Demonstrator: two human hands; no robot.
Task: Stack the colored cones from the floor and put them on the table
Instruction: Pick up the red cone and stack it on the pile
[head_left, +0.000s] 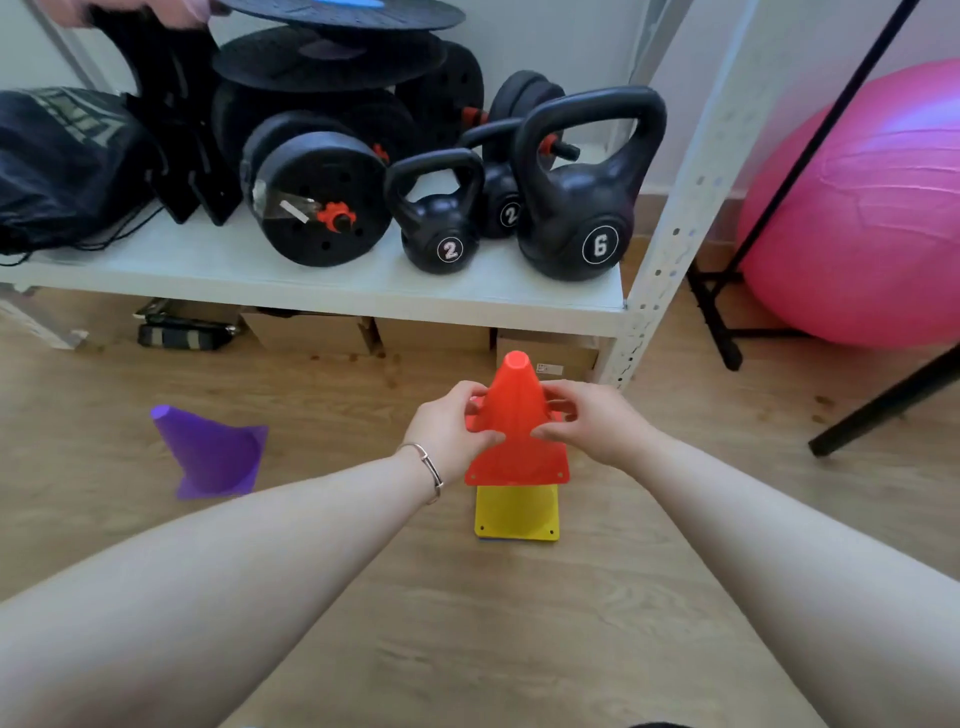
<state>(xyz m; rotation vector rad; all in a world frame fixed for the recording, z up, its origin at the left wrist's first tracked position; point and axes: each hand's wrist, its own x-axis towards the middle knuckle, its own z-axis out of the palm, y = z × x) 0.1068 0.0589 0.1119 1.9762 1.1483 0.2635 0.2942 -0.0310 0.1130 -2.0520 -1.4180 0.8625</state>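
Both bare forearms reach out, left hand and right hand pinching the orange plastic cone above the yellow plastic cone; an off-centre drop could jam it askew.

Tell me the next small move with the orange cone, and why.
Probably lower the orange plastic cone straight down until it seats. Both hands, left and right, grip its sides, and its base sits above the yellow plastic cone on the wooden floor. The purple plastic cone waits to the left.
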